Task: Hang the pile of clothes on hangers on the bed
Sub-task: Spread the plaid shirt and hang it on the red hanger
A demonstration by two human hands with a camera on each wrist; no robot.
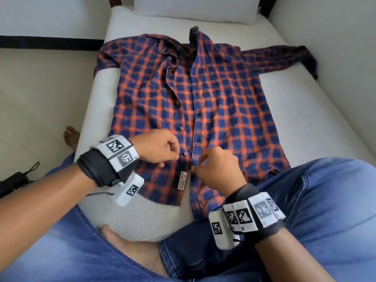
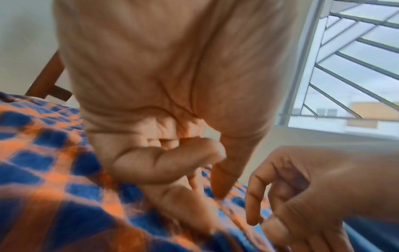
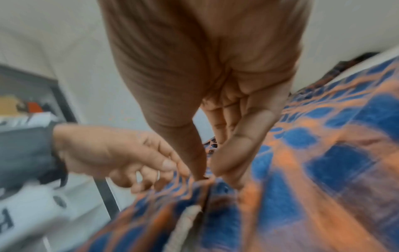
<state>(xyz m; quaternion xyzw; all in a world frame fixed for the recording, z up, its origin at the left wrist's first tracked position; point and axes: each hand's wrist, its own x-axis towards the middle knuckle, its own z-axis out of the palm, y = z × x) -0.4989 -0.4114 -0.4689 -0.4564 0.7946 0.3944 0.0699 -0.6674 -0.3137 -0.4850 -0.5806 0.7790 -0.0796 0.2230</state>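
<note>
Shirt: the plaid button-up shirt (image 1: 203, 98), orange and navy, lies face up and spread along the bed (image 1: 305, 119), collar toward the pillow (image 1: 195, 9), hem at the person's crossed legs; no hanger shows in any view.
Placket: open at the collar and below the lowest button; the middle looks closed, though the head view is too coarse to be sure.
Left hand: the left hand (image 1: 160, 148) pinches the button-side edge just beside the bottom button (image 1: 185, 153), fingers curled.
Right hand: the right hand (image 1: 217, 169) pinches the buttonhole strip (image 1: 196, 139) opposite, thumb against forefinger; the two hands are near each other, not touching.
Step in hand: probably working that bottom button. To do it well, keep both edges taut and level, tip the button on edge and pass it through the hole without dragging the panel askew.
Edges: the shirt's left sleeve (image 1: 105, 60) hangs over the mattress side toward the floor; the other sleeve (image 1: 295, 55) reaches the wall-side edge.
Open room: bare mattress lies right of the shirt and between hem and knees; the wall closes off the right side.
</note>
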